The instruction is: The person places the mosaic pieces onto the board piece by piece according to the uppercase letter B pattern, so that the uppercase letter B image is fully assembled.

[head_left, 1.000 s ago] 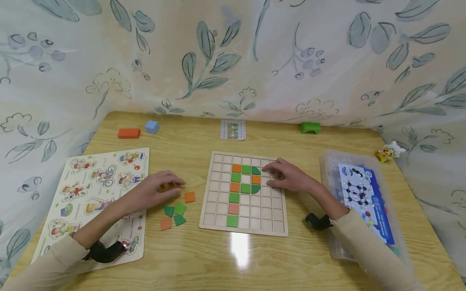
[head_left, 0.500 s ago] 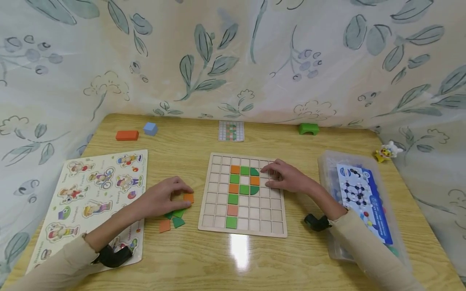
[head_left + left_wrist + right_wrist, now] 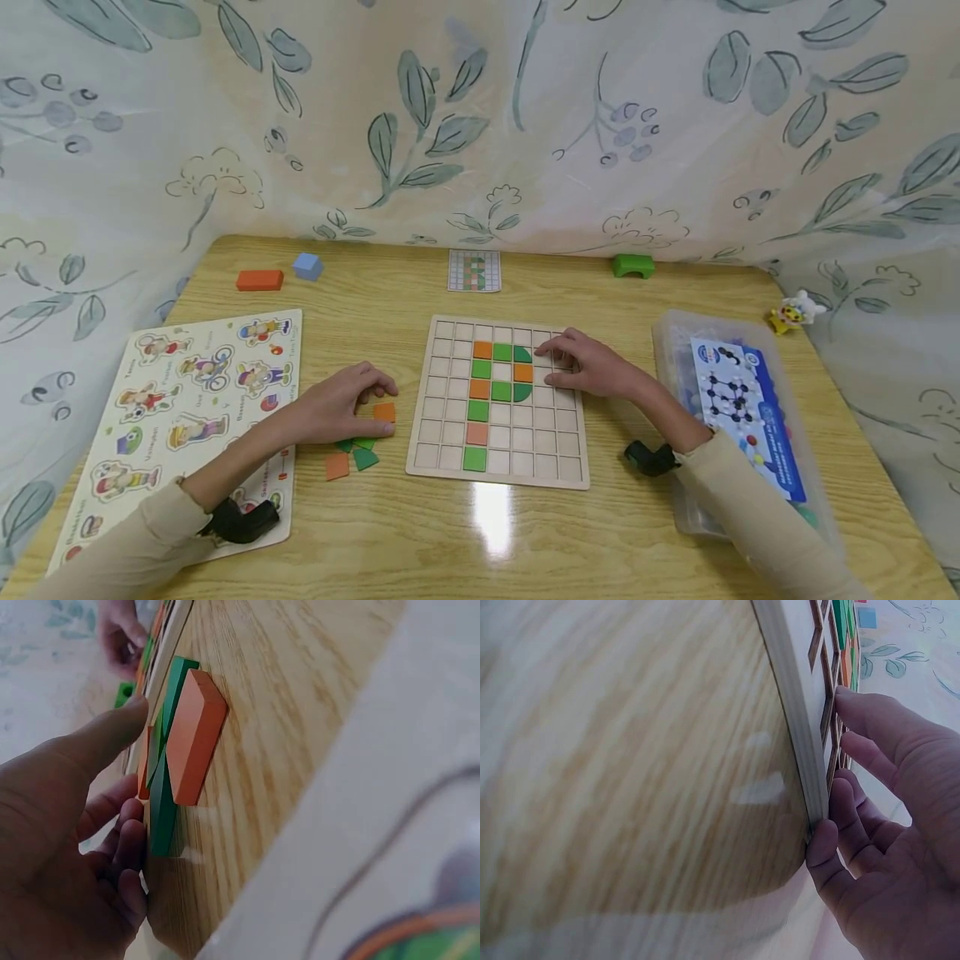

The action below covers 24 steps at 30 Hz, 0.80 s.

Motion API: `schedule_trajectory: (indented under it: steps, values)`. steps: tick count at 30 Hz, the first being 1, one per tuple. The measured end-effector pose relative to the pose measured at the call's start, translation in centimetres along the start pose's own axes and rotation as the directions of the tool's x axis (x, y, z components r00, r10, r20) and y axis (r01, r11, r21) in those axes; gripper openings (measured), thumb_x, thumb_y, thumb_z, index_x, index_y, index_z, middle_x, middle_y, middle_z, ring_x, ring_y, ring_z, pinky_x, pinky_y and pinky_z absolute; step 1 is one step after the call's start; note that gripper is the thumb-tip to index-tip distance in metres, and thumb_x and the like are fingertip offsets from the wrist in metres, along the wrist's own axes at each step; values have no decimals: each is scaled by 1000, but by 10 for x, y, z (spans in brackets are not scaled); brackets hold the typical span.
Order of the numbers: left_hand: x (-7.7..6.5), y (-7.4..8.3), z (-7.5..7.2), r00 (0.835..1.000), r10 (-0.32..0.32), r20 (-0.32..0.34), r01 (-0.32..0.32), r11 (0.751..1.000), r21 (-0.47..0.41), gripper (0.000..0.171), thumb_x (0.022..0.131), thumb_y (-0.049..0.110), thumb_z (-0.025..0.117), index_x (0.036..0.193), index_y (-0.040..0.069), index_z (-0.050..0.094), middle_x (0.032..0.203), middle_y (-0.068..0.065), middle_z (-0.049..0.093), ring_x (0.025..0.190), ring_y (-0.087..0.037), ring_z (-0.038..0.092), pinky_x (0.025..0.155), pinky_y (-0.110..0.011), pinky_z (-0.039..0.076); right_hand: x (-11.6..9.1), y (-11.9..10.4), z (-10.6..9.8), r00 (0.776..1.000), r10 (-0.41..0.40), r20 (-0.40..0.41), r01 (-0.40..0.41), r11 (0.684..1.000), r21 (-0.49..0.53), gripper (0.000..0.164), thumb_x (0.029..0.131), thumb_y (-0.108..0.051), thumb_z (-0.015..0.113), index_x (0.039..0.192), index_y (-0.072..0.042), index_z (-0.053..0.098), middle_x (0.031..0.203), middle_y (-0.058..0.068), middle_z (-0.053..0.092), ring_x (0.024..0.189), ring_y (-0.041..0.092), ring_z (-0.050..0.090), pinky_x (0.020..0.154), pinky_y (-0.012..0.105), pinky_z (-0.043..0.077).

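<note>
In the head view my left hand (image 3: 337,406) is over a small pile of tiles, its thumb and index finger spread either side of an orange square tile (image 3: 385,412). Partly under the hand lie a green tile (image 3: 364,444), a dark green curved tile (image 3: 365,459) and another orange square tile (image 3: 196,739). My right hand (image 3: 588,363) rests at the right side of a wooden grid board (image 3: 555,442), fingers bent and touching it, thumb apart. On the board, orange, green and curved dark green tiles (image 3: 522,392) form a P-like shape.
Behind the board lies a small pattern card (image 3: 474,271). A picture puzzle board (image 3: 180,425) is at left, a clear plastic box (image 3: 738,417) at right. Red (image 3: 259,280), blue (image 3: 307,267) and green (image 3: 633,266) blocks and a toy figure (image 3: 797,312) stand farther back.
My left hand has moved right and closer over the tile pile, its thumb and index finger coming to either side of the orange tile. The right hand stays on the board.
</note>
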<state>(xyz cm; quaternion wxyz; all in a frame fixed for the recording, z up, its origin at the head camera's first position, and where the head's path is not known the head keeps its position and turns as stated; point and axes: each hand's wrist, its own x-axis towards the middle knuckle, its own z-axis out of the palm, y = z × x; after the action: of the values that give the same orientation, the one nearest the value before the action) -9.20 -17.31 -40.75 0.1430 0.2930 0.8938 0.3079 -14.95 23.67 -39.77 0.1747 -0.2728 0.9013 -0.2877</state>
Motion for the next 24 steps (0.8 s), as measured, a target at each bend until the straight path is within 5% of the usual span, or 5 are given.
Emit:
schedule_trajectory:
  steps: [24]
  values:
    - [-1,-2,4,997,16,-69,-16,1000,9,36,82,38,77,111,20,64,98,6,56,82,-5,45,71,-21,41,-1,-2,-1,1000,-25,-10,25,1000,-4,41,88,-20,72,126,-10,61,99,6,52,84,15,47,75,31,43]
